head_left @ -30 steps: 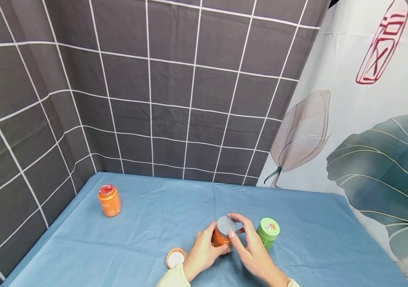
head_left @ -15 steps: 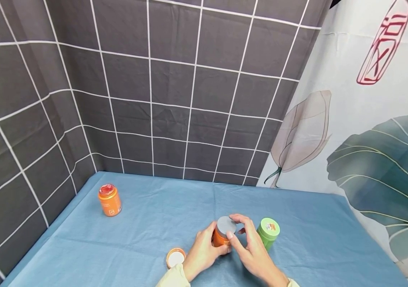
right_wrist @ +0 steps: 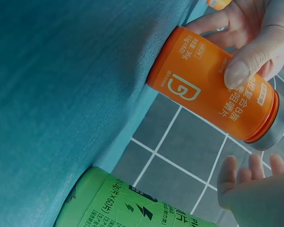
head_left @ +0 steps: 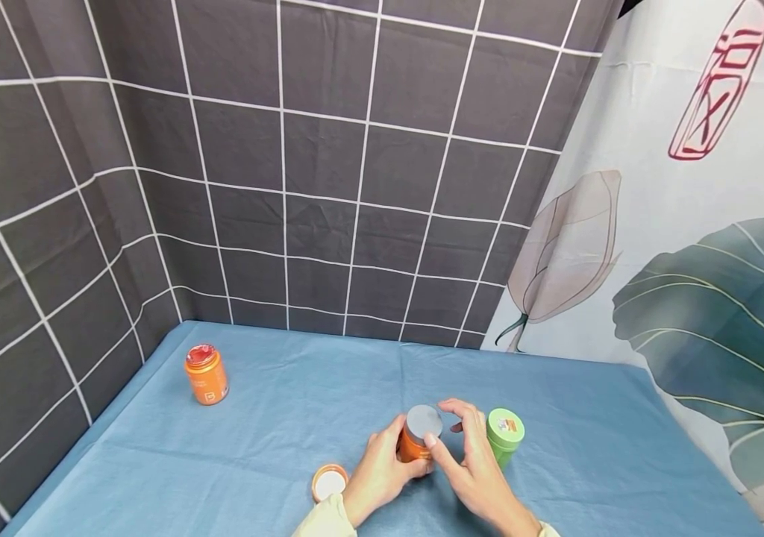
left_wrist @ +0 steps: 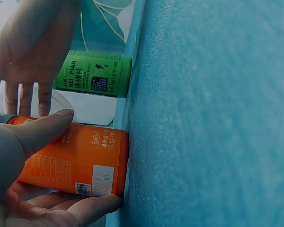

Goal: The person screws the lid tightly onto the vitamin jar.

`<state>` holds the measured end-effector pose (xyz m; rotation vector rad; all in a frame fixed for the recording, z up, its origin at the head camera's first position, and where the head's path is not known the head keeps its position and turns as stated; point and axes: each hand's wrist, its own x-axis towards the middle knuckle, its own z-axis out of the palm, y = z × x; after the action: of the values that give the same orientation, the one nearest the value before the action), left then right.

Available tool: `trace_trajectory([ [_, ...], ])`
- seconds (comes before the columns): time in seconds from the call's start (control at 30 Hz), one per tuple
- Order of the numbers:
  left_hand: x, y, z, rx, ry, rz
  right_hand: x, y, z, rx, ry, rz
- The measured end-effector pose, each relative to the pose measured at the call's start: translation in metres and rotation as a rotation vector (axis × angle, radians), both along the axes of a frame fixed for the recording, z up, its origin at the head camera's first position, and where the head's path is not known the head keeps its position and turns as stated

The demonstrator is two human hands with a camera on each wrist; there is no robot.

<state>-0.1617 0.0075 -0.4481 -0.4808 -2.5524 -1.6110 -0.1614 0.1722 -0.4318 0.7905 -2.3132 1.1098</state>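
A: Where is the orange bottle (head_left: pixel 412 449) placed?

B: Upright on the blue cloth (head_left: pixel 274 403), near the front edge of the head view, between the two hands. The grey cap (head_left: pixel 424 422) is seated on its top.

A: And the left hand (head_left: pixel 380 470)?

B: Wrapped around the bottle's body. Its thumb is laid across one face, the fingers pressed along the other side; the bottle is firmly gripped.

A: The right hand (head_left: pixel 476 477)?

B: Held at the cap, thumb and forefinger spread apart. A gap is seen between the forefinger and the cap. Whether the cap is touched by the thumb cannot be told.

A: Other items?

B: A green bottle (head_left: pixel 505 436) is stood just beyond the right hand, its lid on. An orange lid (head_left: pixel 330 483) is laid white side up, close by the left sleeve (head_left: pixel 325 518). A small orange jar (head_left: pixel 207 379), red showing at its mouth, is set well apart at the far left.

A: Background?

B: Formed by a dark gridded curtain (head_left: pixel 321 149) and a pale leaf-printed one.
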Motion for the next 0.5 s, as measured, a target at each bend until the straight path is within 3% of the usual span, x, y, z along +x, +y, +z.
trace_trajectory([
  [0.13,-0.0002,-0.0001,-0.0004,0.012,0.002,-0.007,-0.0012,0.0010,-0.0007,-0.015,-0.007,0.025],
  [0.37,0.0001,-0.0001,-0.0005,0.025,-0.007,-0.013,0.0003,0.0009,0.0002,-0.001,-0.116,0.050],
  [0.5,0.0000,0.0000,-0.0001,0.029,-0.017,-0.014,-0.0003,0.0016,-0.0004,0.003,-0.109,0.072],
])
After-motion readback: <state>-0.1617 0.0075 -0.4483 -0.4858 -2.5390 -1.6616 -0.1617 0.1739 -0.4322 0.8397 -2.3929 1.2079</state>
